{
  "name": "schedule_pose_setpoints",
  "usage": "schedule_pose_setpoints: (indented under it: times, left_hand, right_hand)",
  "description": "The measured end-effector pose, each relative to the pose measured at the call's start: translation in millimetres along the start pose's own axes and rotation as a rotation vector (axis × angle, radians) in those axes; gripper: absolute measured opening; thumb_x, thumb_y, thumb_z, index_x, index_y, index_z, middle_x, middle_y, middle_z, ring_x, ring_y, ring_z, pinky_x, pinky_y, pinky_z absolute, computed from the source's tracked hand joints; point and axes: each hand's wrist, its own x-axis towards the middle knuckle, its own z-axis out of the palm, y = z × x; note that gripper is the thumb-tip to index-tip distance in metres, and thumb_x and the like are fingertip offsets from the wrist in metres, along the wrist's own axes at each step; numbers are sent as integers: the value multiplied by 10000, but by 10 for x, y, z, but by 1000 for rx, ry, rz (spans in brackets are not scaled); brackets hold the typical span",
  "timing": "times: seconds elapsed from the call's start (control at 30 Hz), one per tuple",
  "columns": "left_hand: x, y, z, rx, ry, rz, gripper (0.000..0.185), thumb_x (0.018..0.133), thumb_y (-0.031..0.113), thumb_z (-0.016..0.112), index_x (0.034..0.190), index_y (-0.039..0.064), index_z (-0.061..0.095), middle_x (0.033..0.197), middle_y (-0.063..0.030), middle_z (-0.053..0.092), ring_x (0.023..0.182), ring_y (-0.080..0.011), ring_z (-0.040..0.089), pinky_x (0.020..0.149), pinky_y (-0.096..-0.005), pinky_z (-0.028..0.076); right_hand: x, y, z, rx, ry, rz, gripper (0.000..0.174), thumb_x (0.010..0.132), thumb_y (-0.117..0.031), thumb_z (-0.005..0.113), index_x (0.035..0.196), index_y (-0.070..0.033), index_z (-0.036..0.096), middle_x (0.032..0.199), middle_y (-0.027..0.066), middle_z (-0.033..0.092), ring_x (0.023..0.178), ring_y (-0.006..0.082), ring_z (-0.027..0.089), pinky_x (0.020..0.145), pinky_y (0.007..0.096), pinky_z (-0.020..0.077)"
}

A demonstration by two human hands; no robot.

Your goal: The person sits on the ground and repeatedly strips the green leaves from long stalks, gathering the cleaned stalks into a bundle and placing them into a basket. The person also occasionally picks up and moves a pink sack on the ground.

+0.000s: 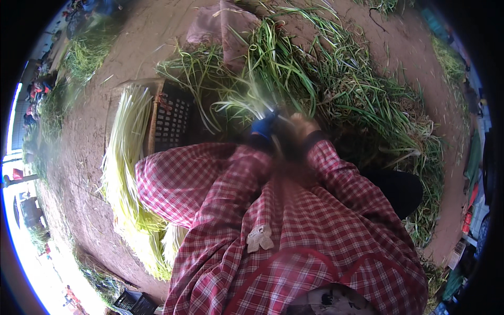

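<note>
My left hand point(263, 125), in a blue glove, is shut around a small bunch of pale-stemmed leafy stalks point(258, 103). Their loose ends fan out away from me. Close on its right is my bare right hand point(304, 124), fingers curled beside a thin pale stem; blur hides whether it grips anything. Just beyond both hands lies a heap of long green leaves point(281, 59). On the left, a thick bundle of trimmed pale stalks point(128, 130) rests beside a black plastic crate point(171, 118), its tips yellow-green.
More green leaves and dry trimmings point(366, 90) spread over the ground ahead and to the right. A pinkish cloth sack point(220, 29) lies beyond the crate. Another black crate point(135, 302) stands at the lower left. Further leaf piles point(88, 51) line the brown floor point(86, 157).
</note>
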Motion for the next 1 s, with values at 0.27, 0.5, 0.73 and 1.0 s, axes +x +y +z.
schedule_pose_setpoints:
  times: [0.27,0.5,0.73,1.0]
  left_hand:
    - [40,470,-63,-273,163,-4,203,843,217,620,997,86,610,734,31,511,471,-83,373,458,-236,308]
    - [-196,939,56,-241,79,312,216,848,283,635,973,108,621,552,69,394,462,-50,352,439,-208,273]
    - [-96,155,254,-5,11,28,237,854,288,616,962,77,607,861,12,635,494,-63,414,461,-212,328]
    - [-226,499,273,-132,121,543,298,845,149,619,1097,-3,566,848,-63,627,621,-116,546,546,-228,437]
  right_hand:
    - [-699,-1602,-413,-601,-262,-112,283,870,-238,585,898,40,631,848,128,665,715,205,646,733,323,527]
    - [-1085,-3398,-1094,-2078,797,434,662,812,-296,643,1332,-6,353,1056,177,622,913,274,621,890,386,449]
    - [-868,-832,128,-1062,-260,271,305,843,-206,597,1119,-76,588,716,51,636,589,171,610,601,309,494]
    - [404,-288,-8,-1462,-221,-35,239,916,-221,480,974,-27,608,836,117,635,736,203,626,634,319,494]
